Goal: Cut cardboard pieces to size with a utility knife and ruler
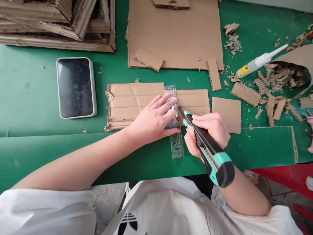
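Note:
My left hand (157, 116) lies flat with its fingers spread, pressing a clear plastic ruler (176, 148) down across a strip of corrugated cardboard (129, 101). The strip has ragged torn edges on its left end and crease lines along it. In my right hand (210, 130) is a black and teal utility knife (207, 143), gripped round the handle. Its blade end meets the cardboard just right of the ruler's edge. Beside the strip's right end lies a squarish cardboard piece (227, 114).
A large cardboard sheet (176, 36) lies behind, with small offcuts on it. Stacked cardboard frames (58, 42) stand at the back left, above a dark-screened device (77, 88). To the right are a glue bottle (254, 67), cardboard scraps (245, 93) and a scrap-filled tube (303, 55).

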Motion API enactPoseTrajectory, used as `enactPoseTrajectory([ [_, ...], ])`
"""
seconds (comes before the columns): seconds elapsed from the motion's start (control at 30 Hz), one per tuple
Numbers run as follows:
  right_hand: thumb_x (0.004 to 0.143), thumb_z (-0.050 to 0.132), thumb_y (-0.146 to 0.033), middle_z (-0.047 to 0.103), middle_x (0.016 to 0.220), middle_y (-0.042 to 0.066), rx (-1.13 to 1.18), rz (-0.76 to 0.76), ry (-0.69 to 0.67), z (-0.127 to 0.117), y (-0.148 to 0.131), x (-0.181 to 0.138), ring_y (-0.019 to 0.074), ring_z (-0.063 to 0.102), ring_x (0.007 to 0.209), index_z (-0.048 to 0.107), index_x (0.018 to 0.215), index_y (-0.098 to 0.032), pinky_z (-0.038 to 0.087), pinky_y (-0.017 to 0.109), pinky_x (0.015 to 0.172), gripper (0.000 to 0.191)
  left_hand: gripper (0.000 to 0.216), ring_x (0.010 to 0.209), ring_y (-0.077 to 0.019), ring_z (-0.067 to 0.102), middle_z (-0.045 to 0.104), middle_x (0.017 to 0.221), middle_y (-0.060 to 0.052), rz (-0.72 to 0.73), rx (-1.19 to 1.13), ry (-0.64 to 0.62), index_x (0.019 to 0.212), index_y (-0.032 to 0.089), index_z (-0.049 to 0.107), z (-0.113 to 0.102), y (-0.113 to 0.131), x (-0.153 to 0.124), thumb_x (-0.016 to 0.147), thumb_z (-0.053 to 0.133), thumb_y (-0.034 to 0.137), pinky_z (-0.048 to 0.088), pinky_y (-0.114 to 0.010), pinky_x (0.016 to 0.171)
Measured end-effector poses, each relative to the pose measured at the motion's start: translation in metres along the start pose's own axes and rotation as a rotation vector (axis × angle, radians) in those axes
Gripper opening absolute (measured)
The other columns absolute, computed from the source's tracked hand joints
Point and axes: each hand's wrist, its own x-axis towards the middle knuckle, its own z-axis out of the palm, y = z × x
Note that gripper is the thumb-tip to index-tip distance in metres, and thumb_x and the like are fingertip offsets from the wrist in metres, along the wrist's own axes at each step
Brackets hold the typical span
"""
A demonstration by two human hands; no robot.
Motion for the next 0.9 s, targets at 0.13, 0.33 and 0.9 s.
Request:
enactPoseTrajectory([
  [0.13, 0.065, 0.061, -0.011, 0.060, 0.080, 0.003, 0.027, 0.049, 0.011, 0.000, -0.002, 0.000, 0.0154, 0.064, 0.069, 0.053, 0.083, -0.021, 0.057, 0.030, 0.058, 0.022, 0.050, 0.130, -0.0381, 0.039, 0.051, 0.133, -0.021, -0.004, -0.008, -0.004, 0.113, 0.008, 0.059, 0.000, 0.000, 0.000, 0.084, 0.057, 0.049, 0.036, -0.057, 0.105],
  [0.33, 0.064, 0.062, -0.009, 0.059, 0.080, 0.003, 0.024, 0.075, -0.004, -0.002, -0.005, 0.000, 0.0171, 0.065, 0.070, 0.054, 0.084, -0.021, 0.058, 0.032, 0.058, 0.024, 0.051, 0.129, -0.0386, 0.041, 0.052, 0.133, -0.020, 0.000, 0.011, 0.007, 0.112, 0.008, 0.059, 0.001, 0.000, 0.000, 0.083, 0.056, 0.050, 0.037, -0.056, 0.105],
  [0.9, 0.063, 0.061, -0.010, 0.063, 0.077, 0.003, -0.082, -0.032, 0.096, 0.007, -0.009, -0.010, 0.0149, 0.065, 0.062, 0.056, 0.082, -0.018, 0.058, 0.027, 0.054, 0.022, 0.046, 0.130, -0.0378, 0.039, 0.051, 0.134, -0.020, -0.020, -0.019, 0.008, 0.111, 0.010, 0.060, 0.001, 0.000, 0.000, 0.081, 0.062, 0.044, 0.035, -0.056, 0.105],
])
